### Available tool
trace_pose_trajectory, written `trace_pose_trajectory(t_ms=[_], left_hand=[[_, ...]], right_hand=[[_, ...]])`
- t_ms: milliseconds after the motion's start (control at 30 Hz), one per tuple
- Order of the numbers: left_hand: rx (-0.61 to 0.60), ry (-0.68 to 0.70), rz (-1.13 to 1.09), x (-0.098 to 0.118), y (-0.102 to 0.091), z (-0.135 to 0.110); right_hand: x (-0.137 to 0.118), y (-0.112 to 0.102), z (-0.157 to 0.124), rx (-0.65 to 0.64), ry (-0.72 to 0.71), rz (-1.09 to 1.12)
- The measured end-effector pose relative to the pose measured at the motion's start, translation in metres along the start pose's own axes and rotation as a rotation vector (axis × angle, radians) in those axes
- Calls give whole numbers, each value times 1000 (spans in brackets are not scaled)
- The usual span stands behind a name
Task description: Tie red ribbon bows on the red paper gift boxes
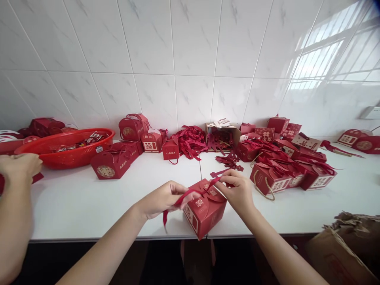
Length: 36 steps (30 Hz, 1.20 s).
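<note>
Both hands are right over the red gift box [204, 211], which sits tilted near the front edge of the white counter [89, 206], one corner hanging toward the camera. The left hand [164, 199] has its fingers curled nearly closed, pinching a red ribbon [181, 201] whose loose end drops down past the box's left side. The right hand [237, 192] is pinched too, thumb and forefinger nipped on the ribbon's other end at the top flaps of the box, with a red paper tag [218, 173] poking out just above the knuckles. Behind them, a tangle of loose red ribbons [190, 141] lies against the tiled wall, beside an open cardboard carton [222, 136]. To the right, a crowd of finished red boxes [285, 170] is heaped close together; to the left, more boxes [114, 164] stand beside a red plastic basket [67, 148]. At far left another person's hand [19, 166] reaches in near that basket, fingers bent, grip unclear. A torn brown carton [344, 249] sits at lower right, below the counter edge
</note>
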<state>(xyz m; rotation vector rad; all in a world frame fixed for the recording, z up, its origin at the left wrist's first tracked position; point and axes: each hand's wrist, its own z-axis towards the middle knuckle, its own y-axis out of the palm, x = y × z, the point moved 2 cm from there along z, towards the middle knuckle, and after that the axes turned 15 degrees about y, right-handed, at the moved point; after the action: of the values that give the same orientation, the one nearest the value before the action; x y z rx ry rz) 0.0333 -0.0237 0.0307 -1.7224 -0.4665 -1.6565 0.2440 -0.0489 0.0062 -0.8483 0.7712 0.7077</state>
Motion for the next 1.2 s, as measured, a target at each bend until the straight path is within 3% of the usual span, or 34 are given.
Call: trace_pose_trajectory(t_ms=[133,267,467,633,733,900,1033,1100,1200], left_hand=[[304,232,192,3,19,5],[406,413,633,-9,28,8],[320,535,858,-17,26,7],[78,663,822,-11,11,7],[36,654,728,-10,4,14],[196,498,576,-12,-7,20],[255,377,643,-6,-22,6],[202,351,672,-2,-25,0],[65,352,534,1,-22,0]], right_hand=[[-11,12,-2,-275,143,140],[-17,22,-4,-429,226,123],[-22,25,1,-474,304,121],[-23,21,10,-738,391,99],[-26,22,15,-817,334,3],[-25,18,23,-779,302,-95],[-12,4,26,-713,280,-149],[-6,-1,25,-687,252,-170],[-5,-1,22,-619,175,-161]])
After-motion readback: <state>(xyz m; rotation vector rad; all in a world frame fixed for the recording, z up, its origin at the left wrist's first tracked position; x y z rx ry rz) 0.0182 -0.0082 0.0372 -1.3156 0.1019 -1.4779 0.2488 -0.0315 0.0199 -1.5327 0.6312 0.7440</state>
